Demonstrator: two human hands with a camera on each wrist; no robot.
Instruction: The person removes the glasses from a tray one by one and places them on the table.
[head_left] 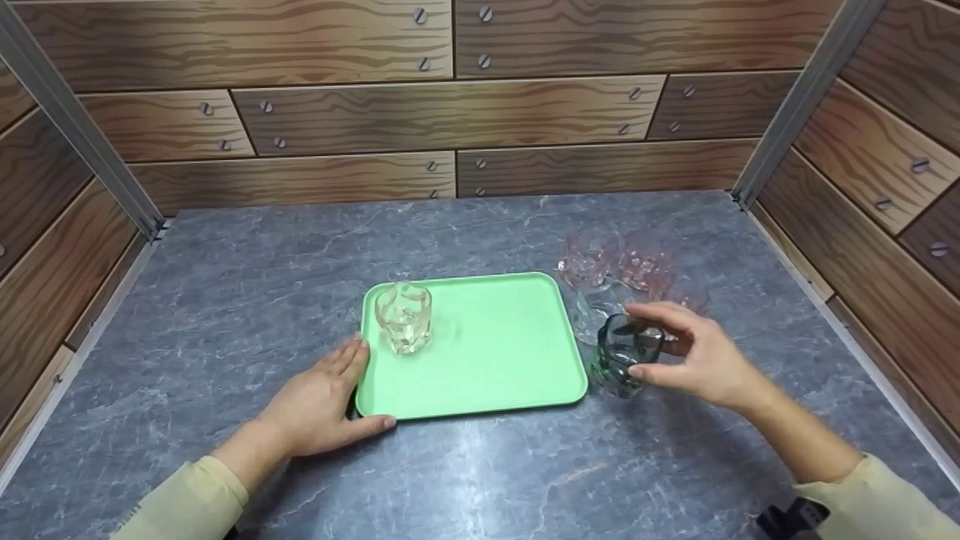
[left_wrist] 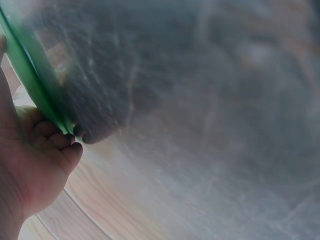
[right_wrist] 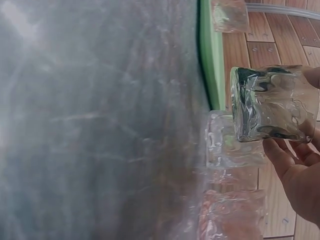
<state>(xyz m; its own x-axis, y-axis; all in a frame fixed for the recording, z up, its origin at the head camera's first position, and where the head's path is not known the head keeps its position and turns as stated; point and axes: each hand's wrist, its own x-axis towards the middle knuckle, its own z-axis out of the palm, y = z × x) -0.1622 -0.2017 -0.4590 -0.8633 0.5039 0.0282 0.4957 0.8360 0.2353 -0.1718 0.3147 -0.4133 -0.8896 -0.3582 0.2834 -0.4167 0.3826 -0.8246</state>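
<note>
My right hand (head_left: 705, 356) holds a dark grey-green drinking glass (head_left: 626, 352) upright by its side, with thumb and fingers on opposite sides. The glass is just off the right edge of the light green tray (head_left: 495, 375). In the right wrist view, the glass's thick wavy base (right_wrist: 241, 107) stands out from the tabletop, and the fingers (right_wrist: 282, 157) support its wall. My left hand (head_left: 319, 405) rests at the tray's left front corner, fingers along the left rim and thumb at the front rim. A clear glass (head_left: 405, 319) stands on the tray's left part.
Behind the dark glass stands another clear glass (head_left: 592, 315), partly hidden. Pinkish glasses (head_left: 589, 259) stand close behind it, one partly covered by my right hand. Wood-patterned walls (head_left: 337, 120) enclose the grey marbled table (head_left: 262, 247) at the back and sides.
</note>
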